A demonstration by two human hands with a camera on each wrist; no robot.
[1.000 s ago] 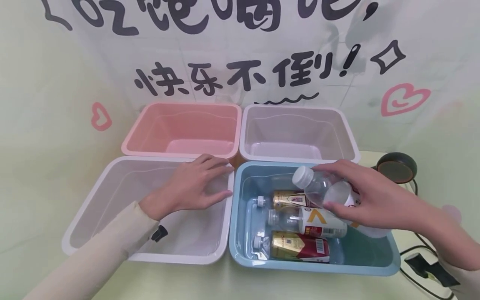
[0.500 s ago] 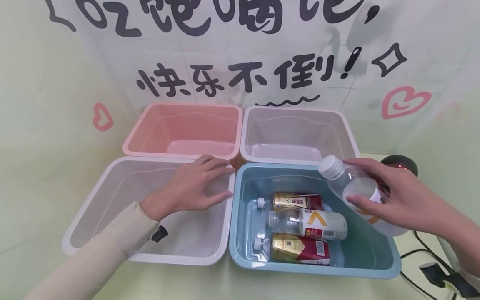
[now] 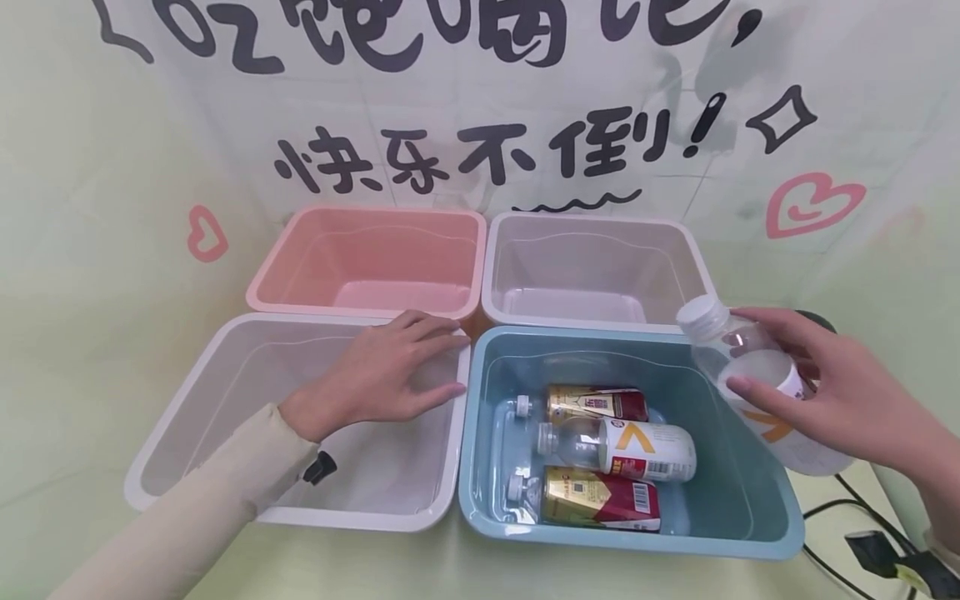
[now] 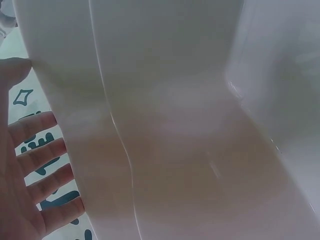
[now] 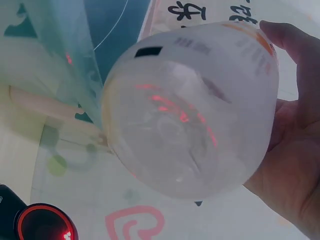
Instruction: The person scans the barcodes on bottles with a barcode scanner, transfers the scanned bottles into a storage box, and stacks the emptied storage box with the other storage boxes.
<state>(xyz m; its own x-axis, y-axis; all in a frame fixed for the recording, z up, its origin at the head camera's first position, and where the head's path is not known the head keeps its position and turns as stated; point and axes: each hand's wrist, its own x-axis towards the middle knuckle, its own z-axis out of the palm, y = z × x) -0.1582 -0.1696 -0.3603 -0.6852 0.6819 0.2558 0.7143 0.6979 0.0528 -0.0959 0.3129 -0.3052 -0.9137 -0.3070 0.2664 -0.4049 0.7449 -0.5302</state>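
Note:
A clear plastic bottle (image 3: 757, 362) with a white cap and a white label is in my right hand (image 3: 847, 400), held tilted above the blue bin's right side. Its base (image 5: 175, 120) faces the right wrist camera, with red light glinting on it. My left hand (image 3: 378, 367) rests with spread, fairly straight fingers at the right rim of the pale grey bin (image 3: 337, 521). Inside the blue bin (image 3: 630, 542) lie a labelled bottle (image 3: 648, 450), a gold and red can (image 3: 600, 497) and another such can (image 3: 600, 403). Capped clear bottles (image 3: 522, 406) show partly beneath them.
Behind stand a pink bin (image 3: 367, 310) and a second pale bin (image 3: 600, 320), against a printed backdrop. A round black device (image 5: 45, 227) with a lit red ring sits to the right, mostly hidden by my right hand in the head view. Black cables (image 3: 832, 575) lie at lower right.
My right hand has moved right with the bottle, away from the blue bin's middle and towards the black device, now mostly covered. The left hand has stayed in place.

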